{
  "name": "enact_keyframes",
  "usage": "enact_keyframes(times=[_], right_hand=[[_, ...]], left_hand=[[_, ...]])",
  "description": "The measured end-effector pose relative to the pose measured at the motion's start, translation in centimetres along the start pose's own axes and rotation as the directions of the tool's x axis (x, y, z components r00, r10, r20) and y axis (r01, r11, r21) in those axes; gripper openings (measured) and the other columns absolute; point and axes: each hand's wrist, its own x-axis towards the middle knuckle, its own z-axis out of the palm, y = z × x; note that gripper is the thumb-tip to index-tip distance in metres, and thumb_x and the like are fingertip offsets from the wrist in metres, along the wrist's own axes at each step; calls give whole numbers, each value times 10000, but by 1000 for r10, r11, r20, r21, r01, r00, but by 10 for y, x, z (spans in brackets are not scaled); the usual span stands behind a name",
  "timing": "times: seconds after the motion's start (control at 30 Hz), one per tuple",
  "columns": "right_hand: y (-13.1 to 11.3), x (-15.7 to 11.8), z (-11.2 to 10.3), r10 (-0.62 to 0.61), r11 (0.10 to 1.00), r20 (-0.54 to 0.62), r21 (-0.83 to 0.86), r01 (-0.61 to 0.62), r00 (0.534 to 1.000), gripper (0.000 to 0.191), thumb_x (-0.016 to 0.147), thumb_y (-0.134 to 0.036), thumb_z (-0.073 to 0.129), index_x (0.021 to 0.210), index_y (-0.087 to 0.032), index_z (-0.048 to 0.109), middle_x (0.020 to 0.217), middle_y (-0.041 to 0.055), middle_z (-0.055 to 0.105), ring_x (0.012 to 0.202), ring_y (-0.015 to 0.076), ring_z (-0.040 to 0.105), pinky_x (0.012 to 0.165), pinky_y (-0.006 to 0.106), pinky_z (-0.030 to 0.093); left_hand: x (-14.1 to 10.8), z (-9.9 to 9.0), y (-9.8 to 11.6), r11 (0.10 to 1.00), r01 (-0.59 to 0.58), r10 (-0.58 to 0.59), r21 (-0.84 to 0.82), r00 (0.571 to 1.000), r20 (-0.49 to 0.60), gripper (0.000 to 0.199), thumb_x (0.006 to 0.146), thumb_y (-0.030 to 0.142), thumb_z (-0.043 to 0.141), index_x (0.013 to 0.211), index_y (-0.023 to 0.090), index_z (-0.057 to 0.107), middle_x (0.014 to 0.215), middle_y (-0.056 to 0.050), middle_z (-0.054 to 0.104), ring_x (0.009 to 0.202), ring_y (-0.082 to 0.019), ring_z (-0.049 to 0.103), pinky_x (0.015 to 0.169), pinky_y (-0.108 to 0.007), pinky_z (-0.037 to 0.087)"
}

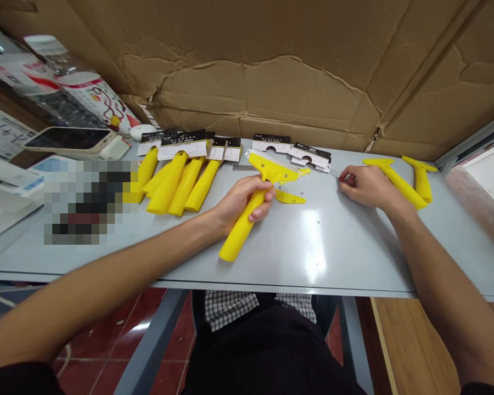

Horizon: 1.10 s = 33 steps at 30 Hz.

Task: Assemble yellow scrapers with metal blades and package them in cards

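Observation:
My left hand is closed round the neck of a yellow scraper, its wide head pointing away from me and its handle towards the table's front edge. A loose yellow head plate lies just beyond my fingers, partly hidden by them. To the right, my right hand pinches a small, thin, silvery thing near the packaging cards; its kind is too small to tell. Small screws lie scattered between the hands. A flat grey strip rests behind the left hand.
Several yellow scrapers with black-and-white cards lie at left. Two more scrapers sit beyond my right hand. Loose cards lie at the back against a cardboard wall. Bottles and a phone stand at far left.

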Motion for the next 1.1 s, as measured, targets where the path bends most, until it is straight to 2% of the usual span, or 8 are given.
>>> enact_keyframes(times=[0.13, 0.3, 0.47, 0.63, 0.8, 0.9, 1.0, 1.1], right_hand=[[2, 2, 1, -14, 1000, 18, 8, 14, 1000, 296, 884, -330, 642, 1135, -222, 755, 909, 70, 784, 823, 274, 649, 707, 384, 421], [3, 3, 1, -25, 999, 17, 21, 24, 1000, 270, 892, -320, 635, 1120, -222, 743, 879, 56, 769, 819, 267, 646, 715, 384, 426], [3, 3, 0, -4, 999, 35, 33, 3, 999, 269, 882, -328, 644, 1116, -229, 733, 883, 61, 769, 826, 269, 652, 708, 385, 426], [3, 3, -1, -6, 999, 38, 34, 5, 999, 294, 881, -347, 653, 1134, -224, 739, 895, 72, 776, 827, 273, 658, 716, 393, 436], [1, 2, -2, 7, 1000, 38, 30, -8, 999, 288, 915, -411, 656, 1133, -242, 737, 914, 64, 775, 861, 279, 672, 722, 388, 448], [1, 2, -2, 3, 1000, 38, 21, -4, 999, 287, 930, -426, 650, 1132, -241, 737, 916, 66, 772, 855, 275, 670, 719, 385, 448], [1, 2, -1, -8, 1000, 32, 19, 7, 999, 278, 933, -418, 652, 1125, -237, 742, 918, 70, 772, 846, 273, 666, 720, 383, 446], [1, 2, -1, -8, 1000, 28, 16, 8, 1000, 276, 935, -412, 655, 1125, -231, 739, 915, 73, 773, 841, 274, 658, 715, 383, 441]], left_hand=[[0, -3, 5, 999, 29, -29, 22, 1000, -4, 345, 861, 482, 648, 650, 223, 561, 415, 20, 409, 342, -85, 314, 360, -214, 248], [-1, -1, 6, 1000, 10, -10, 21, 1000, -12, 363, 871, 514, 630, 663, 229, 542, 450, 15, 438, 343, -90, 334, 355, -226, 252], [-2, 8, 8, 994, -80, 76, -75, 996, -53, 297, 895, 464, 651, 768, 221, 539, 642, 32, 546, 348, -63, 394, 349, -220, 274], [-4, 10, 9, 992, -68, 61, -103, 995, -75, 260, 909, 449, 632, 813, 227, 537, 655, 31, 538, 346, -67, 393, 344, -223, 276], [-1, 5, 5, 986, -102, 82, -130, 985, -153, 220, 919, 395, 600, 820, 201, 568, 738, -22, 613, 421, -81, 471, 369, -224, 338], [1, 5, 2, 980, -148, 121, -135, 975, -187, 178, 906, 327, 705, 1004, 203, 623, 830, -21, 661, 520, -97, 554, 442, -211, 417], [1, 8, 1, 979, -175, 148, -108, 964, -223, 409, 870, 292, 789, 1242, 235, 630, 895, -19, 677, 606, -119, 598, 517, -225, 467], [1, 10, 1, 986, -161, 145, -44, 955, -257, 275, 884, 297, 757, 1128, 204, 670, 925, -37, 663, 645, -115, 593, 559, -226, 463]])
